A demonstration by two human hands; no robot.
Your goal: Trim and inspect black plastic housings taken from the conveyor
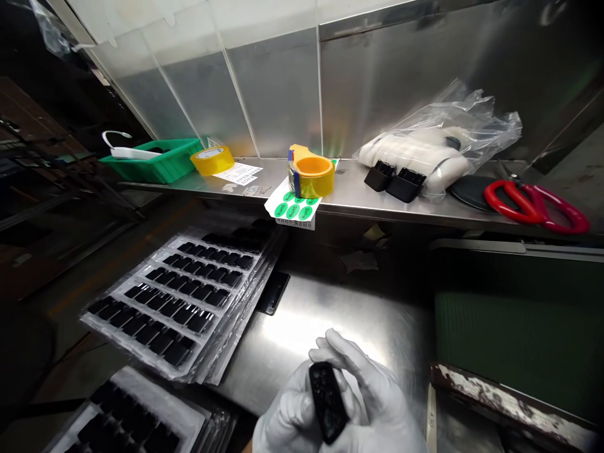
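Observation:
Near the bottom middle of the head view, a small black plastic housing (326, 402), oblong with rounded ends, is held up over the steel worktop. My left hand (287, 412), in a white glove, grips it from the left with the thumb along its side. Also white-gloved, my right hand (377, 396) closes around it from the right, its fingers curving past the upper end. Parts of the fingers behind the housing are hidden. To the left lies a stack of clear trays (207, 343) filled with rows of black parts.
Another tray stack (189, 415) stands at lower left. A black flat device (274, 293) lies beside the trays. The steel shelf (349, 201) holds a green bin (151, 170), yellow tape (213, 161), a tape dispenser (311, 173), RoHS stickers (293, 211), black housings (406, 184), bagged gloves (419, 151) and red scissors (533, 204).

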